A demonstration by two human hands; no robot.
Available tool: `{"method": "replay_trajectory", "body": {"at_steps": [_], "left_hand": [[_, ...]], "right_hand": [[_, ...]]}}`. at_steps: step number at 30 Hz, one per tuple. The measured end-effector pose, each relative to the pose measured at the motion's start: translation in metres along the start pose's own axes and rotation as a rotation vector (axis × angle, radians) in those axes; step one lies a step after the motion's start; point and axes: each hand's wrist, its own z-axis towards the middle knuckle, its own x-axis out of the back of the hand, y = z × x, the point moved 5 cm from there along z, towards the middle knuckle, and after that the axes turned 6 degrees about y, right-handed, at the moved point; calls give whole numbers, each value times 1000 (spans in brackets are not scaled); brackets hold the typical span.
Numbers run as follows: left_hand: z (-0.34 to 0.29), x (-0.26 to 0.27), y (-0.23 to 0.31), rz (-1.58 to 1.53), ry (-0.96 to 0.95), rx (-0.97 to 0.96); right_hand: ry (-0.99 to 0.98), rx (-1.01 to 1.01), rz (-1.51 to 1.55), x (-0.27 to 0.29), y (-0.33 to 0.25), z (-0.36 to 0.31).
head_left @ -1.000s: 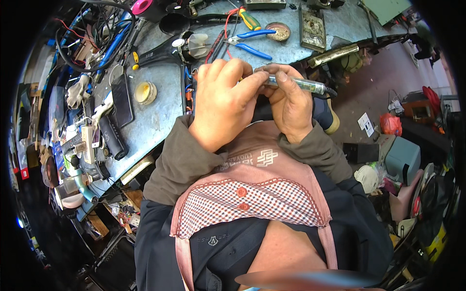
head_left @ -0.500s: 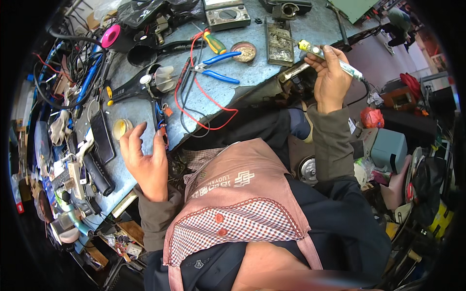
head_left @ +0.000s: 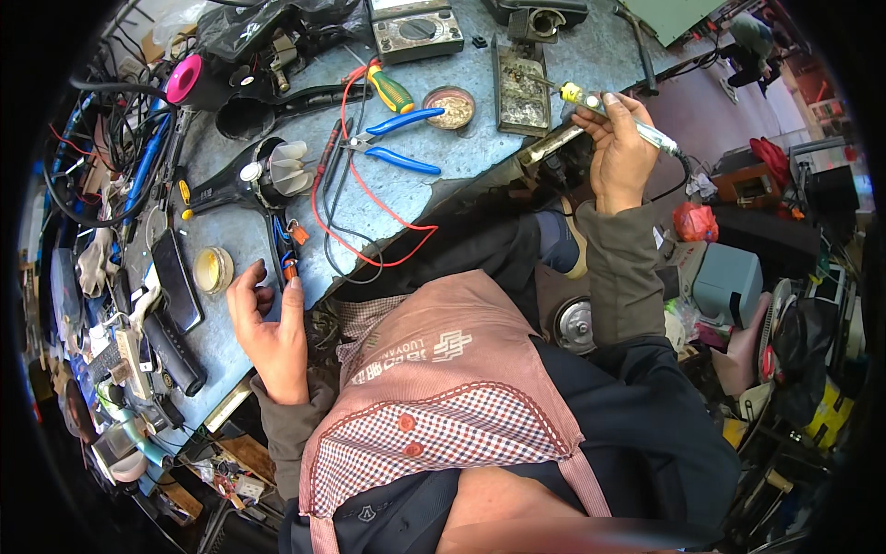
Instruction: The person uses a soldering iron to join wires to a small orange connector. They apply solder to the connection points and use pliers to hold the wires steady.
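Note:
My right hand (head_left: 622, 159) is closed around the handle of a soldering iron (head_left: 657, 138). The iron has a yellow collar, and its thin tip reaches over a grimy metal tray (head_left: 522, 103). My left hand (head_left: 274, 342) has its thumb and index finger apart, with no object visible between them. Just beyond those fingertips lies the wired handle of an opened black hair dryer (head_left: 217, 181). Blue wires and an orange tag (head_left: 298, 233) show at the handle, and a pale fan (head_left: 289, 168) sits at its head. Whether my left fingertips touch the handle, I cannot tell.
Blue-handled pliers (head_left: 403, 161), a green and yellow screwdriver (head_left: 391, 90), a round tin (head_left: 450, 109) and red-black test leads (head_left: 388, 265) lie mid-bench. A multimeter (head_left: 417, 32) stands behind them. Near my left hand are a small jar (head_left: 213, 270) and a phone (head_left: 175, 277).
The whole view has shifted slightly. My left fingers have curled in more beside the dryer handle. My right hand keeps hold of the soldering iron, its tip still over the tray.

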Motion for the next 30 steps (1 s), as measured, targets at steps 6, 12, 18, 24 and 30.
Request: {"method": "replay_trajectory", "body": {"at_steps": [6,12,18,24,30], "left_hand": [[-2,-5,-8,-67,-10,63],[-3,-9,-8,-123,-26,107],[2,-6,-14,-243,-16,180],[19,28,-31,-225,-23,235],[14,32,36,290,216,-327]], "right_hand": [[-137,67,-50,1,-5,-6],[-327,187,-200,0,-14,-13],[-417,358,-300,-2,-23,-21],[-448,417,-278,-7,-34,-40],[-454,305,-69,-11,-32,-69]]}}
